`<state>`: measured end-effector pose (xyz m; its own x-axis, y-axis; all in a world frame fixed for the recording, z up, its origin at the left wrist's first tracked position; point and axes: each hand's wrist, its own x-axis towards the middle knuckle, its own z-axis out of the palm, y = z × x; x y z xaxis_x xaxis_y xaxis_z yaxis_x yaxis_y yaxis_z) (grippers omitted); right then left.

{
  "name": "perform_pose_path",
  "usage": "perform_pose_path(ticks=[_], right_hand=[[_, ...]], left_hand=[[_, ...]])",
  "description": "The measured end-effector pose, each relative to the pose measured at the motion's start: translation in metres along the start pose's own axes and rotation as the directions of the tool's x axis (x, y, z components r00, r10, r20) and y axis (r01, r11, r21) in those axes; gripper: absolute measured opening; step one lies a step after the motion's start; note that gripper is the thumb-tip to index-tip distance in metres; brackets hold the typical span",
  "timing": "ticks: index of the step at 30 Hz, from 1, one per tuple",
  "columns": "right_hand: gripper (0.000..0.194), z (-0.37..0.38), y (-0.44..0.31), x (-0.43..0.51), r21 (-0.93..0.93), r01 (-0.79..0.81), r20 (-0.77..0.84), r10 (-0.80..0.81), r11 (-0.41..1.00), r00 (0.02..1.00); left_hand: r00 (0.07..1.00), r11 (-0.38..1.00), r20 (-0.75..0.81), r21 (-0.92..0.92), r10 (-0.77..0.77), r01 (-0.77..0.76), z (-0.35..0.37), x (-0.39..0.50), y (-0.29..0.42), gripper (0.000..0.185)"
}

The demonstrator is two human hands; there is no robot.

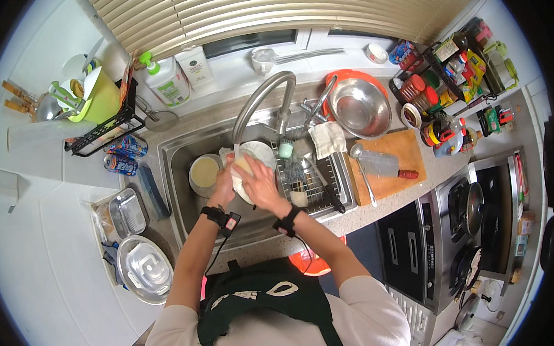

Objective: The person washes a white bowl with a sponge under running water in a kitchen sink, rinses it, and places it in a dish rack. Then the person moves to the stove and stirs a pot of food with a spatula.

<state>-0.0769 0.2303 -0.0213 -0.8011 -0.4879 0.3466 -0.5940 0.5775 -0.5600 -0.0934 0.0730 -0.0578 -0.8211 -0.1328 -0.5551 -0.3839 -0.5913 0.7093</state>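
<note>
Over a stainless steel sink [179, 209], both hands are on a white dish [241, 189] below the spout of a curved faucet [250, 102]. My left hand [223, 187] grips the dish by its left side. Across its face lies my right hand [260, 185], fingers spread, against a pale yellowish piece [243, 164], possibly a sponge; blur hides what it is. Behind the hands a white plate [259, 153] leans in the basin. To their left sits a white bowl [204, 171] with cloudy yellowish liquid in it.
Right of the basin, a wire drain rack [312, 185] holds a black-handled spatula [331, 194]. Beyond it a cleaver [381, 164] and a ladle [363, 174] lie on a wooden cutting board [413, 151]. A steel basin [360, 106] stands behind. Lidded containers [145, 270] occupy the left counter.
</note>
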Motion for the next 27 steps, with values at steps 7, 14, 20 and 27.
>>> perform_pose_path(ticks=[7,14,20,27], right_hand=[[0.051,0.007,0.049,0.032,0.698,-0.26,0.16,0.208,0.667,0.965],[0.055,0.024,0.001,-0.031,0.265,-0.107,-0.045,0.123,0.958,0.991],[0.053,0.042,0.06,0.025,0.688,-0.34,0.218,0.265,0.641,0.939],[0.057,0.043,0.071,-0.016,0.835,-0.522,0.376,0.513,0.173,0.772]], left_hand=[[0.998,0.998,0.001,-0.013,0.068,-0.068,-0.011,-0.01,0.015,0.047],[0.998,1.0,-0.052,-0.004,0.021,-0.021,-0.013,-0.005,0.024,0.046],[0.996,0.989,0.061,0.135,-0.062,0.054,-0.007,-0.028,0.014,0.041],[0.988,0.987,0.112,-0.133,0.104,-0.088,-0.019,-0.013,0.026,0.039]])
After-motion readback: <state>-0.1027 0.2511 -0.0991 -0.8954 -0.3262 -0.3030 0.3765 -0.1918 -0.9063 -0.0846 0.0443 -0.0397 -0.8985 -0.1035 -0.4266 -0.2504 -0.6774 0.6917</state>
